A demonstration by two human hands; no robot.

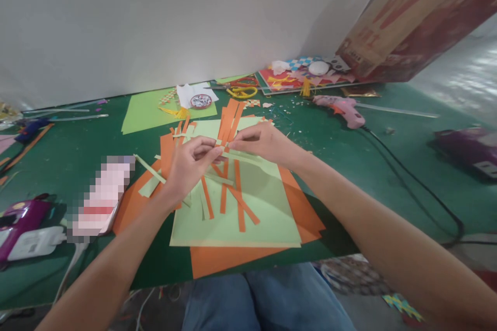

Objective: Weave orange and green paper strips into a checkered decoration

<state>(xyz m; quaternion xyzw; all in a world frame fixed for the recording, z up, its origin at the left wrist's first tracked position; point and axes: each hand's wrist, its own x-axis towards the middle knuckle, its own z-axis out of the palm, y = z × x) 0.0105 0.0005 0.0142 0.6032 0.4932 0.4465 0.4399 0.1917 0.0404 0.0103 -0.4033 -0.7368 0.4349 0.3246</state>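
My left hand (196, 163) pinches a small bundle of crossing orange paper strips (232, 116) and pale green strips where they interlace. Close beside it, the closed fingers of my right hand (267, 140) grip the same crossing from the right. A pale green paper strip (244, 156) sticks out to the right below those fingers. Loose orange strips (238, 196) and green ones lie under my hands on a pale green paper sheet (267, 217). Orange sheets (233, 259) show beneath it. My fingers partly cover the woven spot.
A phone (103, 196) on a cable and a purple device (27, 222) lie at left. A pink glue gun (345, 110) with a trailing cord rests at right. Yellow-handled scissors (243, 93), a lime sheet (140, 111) and craft pieces line the wall side of the green table (388, 176).
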